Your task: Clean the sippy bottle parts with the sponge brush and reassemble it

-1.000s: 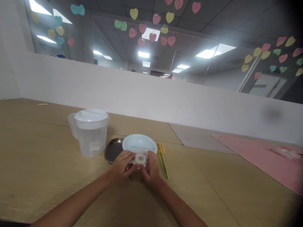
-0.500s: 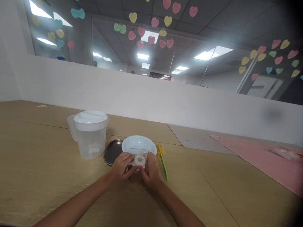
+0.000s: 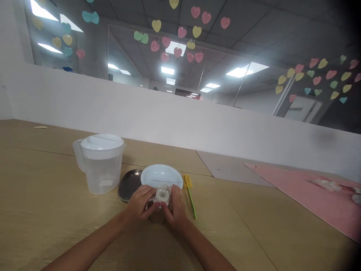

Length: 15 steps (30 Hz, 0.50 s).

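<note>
Both hands hold a small round white-and-clear plastic piece [image 3: 163, 193] low over the table, just in front of the white oval dish. My left hand [image 3: 141, 201] grips its left side, thumb along the near edge. On the other side my right hand [image 3: 176, 209] closes around it, the two thumbs almost meeting in front. The fingers hide part of the piece, and its exact kind is unclear. Behind it lies the white dish [image 3: 162, 174]. A dark metal tray [image 3: 128, 188] is partly covered by the dish and my left hand.
A lidded clear pitcher [image 3: 102, 171] with a side handle stands at the left. Right of the dish lies a green-stemmed item with a yellow end [image 3: 191, 203]. A pink sheet [image 3: 304, 195] and a grey sheet [image 3: 225, 165] cover the right. A white wall [image 3: 158, 120] borders the table.
The whole view has shifted slightly, so the tabletop things appear a little further left and lower. My hands keep the same hold on the plastic piece.
</note>
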Each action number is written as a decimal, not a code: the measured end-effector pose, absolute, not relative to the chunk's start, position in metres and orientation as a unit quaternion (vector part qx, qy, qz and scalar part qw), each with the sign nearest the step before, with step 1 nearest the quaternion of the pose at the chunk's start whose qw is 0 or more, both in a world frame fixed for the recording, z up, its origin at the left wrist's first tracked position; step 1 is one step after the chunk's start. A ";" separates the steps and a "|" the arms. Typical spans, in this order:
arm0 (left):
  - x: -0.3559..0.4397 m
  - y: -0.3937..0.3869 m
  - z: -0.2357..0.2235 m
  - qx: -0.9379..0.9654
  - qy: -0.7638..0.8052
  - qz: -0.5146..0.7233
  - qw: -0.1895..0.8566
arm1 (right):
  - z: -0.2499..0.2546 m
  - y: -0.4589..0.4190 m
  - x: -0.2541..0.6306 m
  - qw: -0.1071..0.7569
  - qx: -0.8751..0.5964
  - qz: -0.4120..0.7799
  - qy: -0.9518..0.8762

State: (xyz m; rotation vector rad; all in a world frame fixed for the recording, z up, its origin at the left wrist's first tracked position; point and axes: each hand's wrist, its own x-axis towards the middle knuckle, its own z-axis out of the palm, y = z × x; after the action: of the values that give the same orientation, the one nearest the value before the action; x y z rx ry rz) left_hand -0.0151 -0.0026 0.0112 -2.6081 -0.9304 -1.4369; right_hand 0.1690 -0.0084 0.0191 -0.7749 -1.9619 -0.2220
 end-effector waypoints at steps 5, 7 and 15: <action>-0.015 -0.004 0.013 -0.833 -0.306 -0.462 0.007 | 0.020 -0.009 0.168 0.486 -0.319 -0.078 -0.810; -0.015 -0.005 0.013 -0.832 -0.309 -0.461 0.009 | 0.020 -0.009 0.168 0.488 -0.318 -0.077 -0.809; -0.015 -0.005 0.014 -0.834 -0.304 -0.461 0.004 | 0.019 -0.008 0.169 0.486 -0.319 -0.085 -0.810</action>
State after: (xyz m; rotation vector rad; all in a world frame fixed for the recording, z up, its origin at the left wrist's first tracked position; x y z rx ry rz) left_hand -0.0153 -0.0048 0.0143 -2.6129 -0.9526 -1.4449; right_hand 0.1694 -0.0081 0.0186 -0.7754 -1.9702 -0.2063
